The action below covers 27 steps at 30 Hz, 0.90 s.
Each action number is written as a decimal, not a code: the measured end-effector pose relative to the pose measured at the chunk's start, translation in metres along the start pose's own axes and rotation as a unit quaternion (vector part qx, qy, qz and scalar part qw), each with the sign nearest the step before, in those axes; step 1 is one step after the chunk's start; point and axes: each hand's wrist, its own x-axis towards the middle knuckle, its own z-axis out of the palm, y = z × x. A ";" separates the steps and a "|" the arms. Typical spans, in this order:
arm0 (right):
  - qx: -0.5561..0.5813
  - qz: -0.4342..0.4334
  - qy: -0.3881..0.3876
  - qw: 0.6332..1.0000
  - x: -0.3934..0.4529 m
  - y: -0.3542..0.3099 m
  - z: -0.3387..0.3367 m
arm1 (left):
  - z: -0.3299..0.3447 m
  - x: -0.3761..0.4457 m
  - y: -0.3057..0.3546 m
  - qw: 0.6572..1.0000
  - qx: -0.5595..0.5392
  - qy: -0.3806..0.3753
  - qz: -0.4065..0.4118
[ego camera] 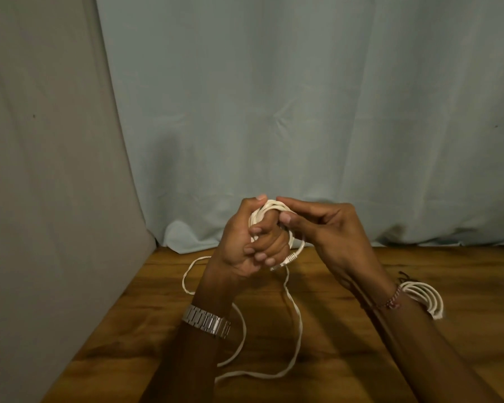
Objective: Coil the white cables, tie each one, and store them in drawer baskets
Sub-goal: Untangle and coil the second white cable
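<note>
Fingers of the left hand (245, 242) grip a coiled white cable (269, 212) above the table (346, 330) while the right hand (323, 231) pinches its loops.

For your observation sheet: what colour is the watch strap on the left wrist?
Silver metal links on the watch strap, seen in the head view.

Coiled cable (269, 212): its loops were largely covered by the left hand (246, 242) and the right hand (326, 228), so the number of turns could not be told.
Loose cable end: it passed behind the left forearm.
Second coil (426, 299): partly hidden behind the right wrist.
Counter (346, 330): cut off by the lower frame edge.
Connector (288, 258): too small to identify.
</note>
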 end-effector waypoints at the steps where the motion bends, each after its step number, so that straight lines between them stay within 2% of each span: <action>1: 0.005 -0.003 0.012 1.000 0.000 0.002 0.000 | 0.001 0.001 -0.001 0.999 0.018 0.031 0.001; 5: -0.017 -0.029 0.056 0.998 -0.001 0.012 -0.001 | 0.008 0.005 -0.004 0.980 0.095 0.171 0.026; 8: -0.049 -0.048 0.079 0.995 -0.001 0.017 0.000 | 0.011 0.008 -0.005 0.946 0.158 0.279 0.032; 11: -0.082 -0.056 0.099 0.990 0.000 0.020 0.000 | 0.009 0.009 -0.001 0.912 0.220 0.345 0.031; 13: -0.108 -0.060 0.106 0.987 0.001 0.021 -0.001 | 0.008 0.006 0.003 0.903 0.244 0.353 0.029; 16: -0.140 -0.065 0.124 0.980 0.001 0.023 -0.002 | 0.010 0.004 0.006 0.916 0.246 0.316 0.022; 24: -0.245 -0.141 0.179 0.942 -0.014 0.044 0.021 | 0.011 0.007 0.004 0.928 0.186 0.320 0.030; 27: -0.229 -0.082 0.169 0.955 -0.014 0.047 0.029 | 0.012 0.009 0.000 0.931 0.176 0.316 0.052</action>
